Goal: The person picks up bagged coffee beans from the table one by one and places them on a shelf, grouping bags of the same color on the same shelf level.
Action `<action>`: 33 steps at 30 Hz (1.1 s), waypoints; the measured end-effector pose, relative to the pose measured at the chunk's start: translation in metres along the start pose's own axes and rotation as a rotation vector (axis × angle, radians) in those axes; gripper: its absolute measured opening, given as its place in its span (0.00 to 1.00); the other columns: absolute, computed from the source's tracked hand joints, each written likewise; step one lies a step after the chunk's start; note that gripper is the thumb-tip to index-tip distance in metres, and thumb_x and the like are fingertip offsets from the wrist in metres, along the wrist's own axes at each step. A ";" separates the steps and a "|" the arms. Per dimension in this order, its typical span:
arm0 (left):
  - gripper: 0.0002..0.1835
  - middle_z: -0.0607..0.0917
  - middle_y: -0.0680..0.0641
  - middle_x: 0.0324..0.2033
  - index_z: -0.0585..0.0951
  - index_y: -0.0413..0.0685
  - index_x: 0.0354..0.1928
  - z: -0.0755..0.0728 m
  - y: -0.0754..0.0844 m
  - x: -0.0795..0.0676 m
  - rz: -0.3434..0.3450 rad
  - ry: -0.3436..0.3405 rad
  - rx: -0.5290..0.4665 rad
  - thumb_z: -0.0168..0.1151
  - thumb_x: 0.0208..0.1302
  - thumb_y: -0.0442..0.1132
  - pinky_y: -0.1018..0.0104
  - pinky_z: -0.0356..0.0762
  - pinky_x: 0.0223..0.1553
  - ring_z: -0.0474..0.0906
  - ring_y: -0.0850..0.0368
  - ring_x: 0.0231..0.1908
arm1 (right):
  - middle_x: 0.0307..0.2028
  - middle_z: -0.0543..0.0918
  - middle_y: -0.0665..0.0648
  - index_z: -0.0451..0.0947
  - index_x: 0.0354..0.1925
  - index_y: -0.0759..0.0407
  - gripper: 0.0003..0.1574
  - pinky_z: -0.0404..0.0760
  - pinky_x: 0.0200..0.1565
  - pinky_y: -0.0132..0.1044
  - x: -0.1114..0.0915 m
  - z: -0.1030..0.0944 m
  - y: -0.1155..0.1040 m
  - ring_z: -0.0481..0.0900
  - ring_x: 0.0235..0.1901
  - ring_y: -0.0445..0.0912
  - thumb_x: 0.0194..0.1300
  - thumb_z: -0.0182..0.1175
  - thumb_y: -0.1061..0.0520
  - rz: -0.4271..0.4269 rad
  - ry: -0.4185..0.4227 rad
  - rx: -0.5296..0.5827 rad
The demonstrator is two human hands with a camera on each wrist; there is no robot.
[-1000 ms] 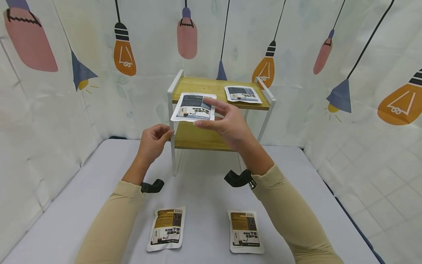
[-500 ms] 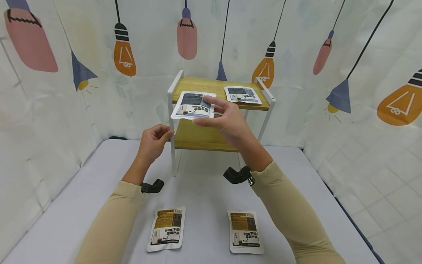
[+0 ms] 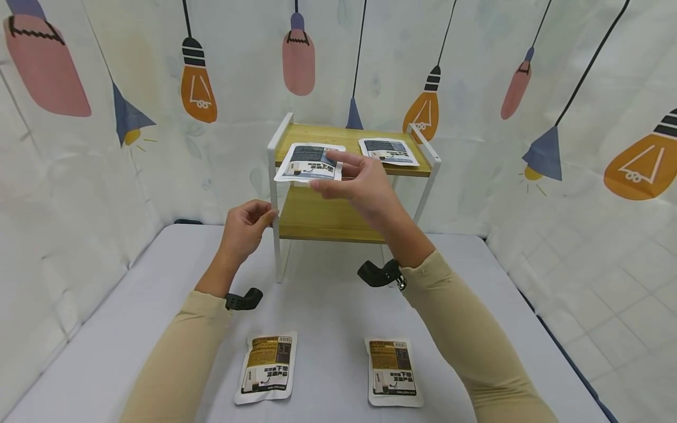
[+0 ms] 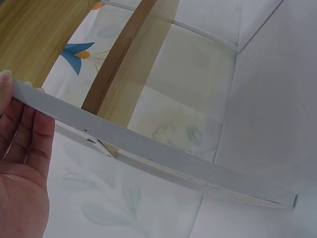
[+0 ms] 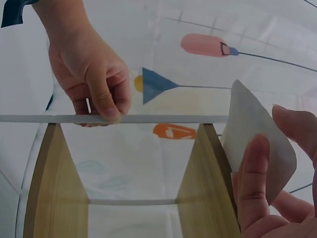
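Observation:
My right hand (image 3: 365, 185) pinches a white pouch with a blue-and-white label (image 3: 309, 161) by its right side, thumb below and fingers above. The pouch is close over the left front part of the shelf's wooden top board (image 3: 328, 134). In the right wrist view the pale side of this pouch (image 5: 255, 134) faces the camera. My left hand (image 3: 247, 229) grips the white front left leg (image 3: 276, 252) of the two-tier shelf, and the left wrist view shows its fingers around that leg (image 4: 148, 144). A second blue-labelled pouch (image 3: 391, 151) lies at the right of the top board.
Two white pouches with brown-and-yellow labels, a left pouch (image 3: 267, 367) and a right pouch (image 3: 392, 373), lie on the white table (image 3: 322, 329) in front. The lower wooden board (image 3: 328, 220) sits beneath the top one. A printed cloth wall (image 3: 238, 76) stands behind.
My right hand with its pouch has risen slightly and moved farther over the top board, the pouch now appearing flatter. The left hand keeps its grip on the leg.

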State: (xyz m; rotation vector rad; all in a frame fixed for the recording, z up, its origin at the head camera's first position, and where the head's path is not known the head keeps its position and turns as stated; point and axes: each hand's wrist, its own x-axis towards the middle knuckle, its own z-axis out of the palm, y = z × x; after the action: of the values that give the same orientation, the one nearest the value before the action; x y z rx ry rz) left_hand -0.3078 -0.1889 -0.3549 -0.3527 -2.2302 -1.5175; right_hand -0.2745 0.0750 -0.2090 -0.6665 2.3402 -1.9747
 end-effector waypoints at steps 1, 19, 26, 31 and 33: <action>0.18 0.85 0.47 0.39 0.84 0.41 0.49 0.000 0.001 0.000 0.000 0.000 -0.001 0.63 0.73 0.50 0.78 0.81 0.41 0.81 0.58 0.38 | 0.52 0.88 0.54 0.73 0.71 0.49 0.47 0.82 0.55 0.40 0.000 0.000 0.000 0.89 0.48 0.50 0.55 0.79 0.53 0.001 0.003 -0.003; 0.16 0.85 0.48 0.38 0.83 0.38 0.48 0.001 0.000 0.000 -0.006 0.002 -0.029 0.63 0.73 0.47 0.78 0.81 0.42 0.81 0.57 0.38 | 0.43 0.90 0.55 0.81 0.63 0.51 0.38 0.87 0.48 0.36 0.008 0.004 -0.003 0.91 0.36 0.51 0.55 0.79 0.48 -0.007 0.115 -0.079; 0.17 0.84 0.49 0.36 0.83 0.39 0.48 0.000 -0.003 0.001 0.001 0.003 -0.024 0.63 0.73 0.48 0.78 0.81 0.42 0.80 0.57 0.37 | 0.39 0.90 0.57 0.85 0.57 0.54 0.32 0.88 0.43 0.36 0.012 0.005 -0.003 0.91 0.32 0.51 0.55 0.79 0.48 -0.030 0.149 -0.084; 0.16 0.84 0.50 0.36 0.83 0.38 0.47 0.000 -0.002 0.000 0.000 0.006 -0.035 0.64 0.73 0.46 0.77 0.81 0.41 0.80 0.59 0.36 | 0.37 0.90 0.57 0.86 0.55 0.54 0.30 0.88 0.41 0.35 0.014 0.006 -0.003 0.91 0.29 0.50 0.55 0.79 0.47 -0.043 0.169 -0.127; 0.16 0.84 0.50 0.36 0.83 0.38 0.47 0.000 -0.002 0.000 -0.005 0.005 -0.038 0.64 0.73 0.47 0.78 0.81 0.41 0.80 0.59 0.36 | 0.36 0.90 0.57 0.86 0.54 0.55 0.30 0.89 0.40 0.36 0.015 0.007 -0.003 0.91 0.29 0.49 0.55 0.79 0.47 -0.047 0.178 -0.138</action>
State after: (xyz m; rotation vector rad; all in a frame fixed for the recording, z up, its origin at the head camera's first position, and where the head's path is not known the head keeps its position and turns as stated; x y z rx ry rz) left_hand -0.3085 -0.1897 -0.3562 -0.3549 -2.2030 -1.5633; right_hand -0.2850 0.0634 -0.2035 -0.5778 2.6072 -1.9821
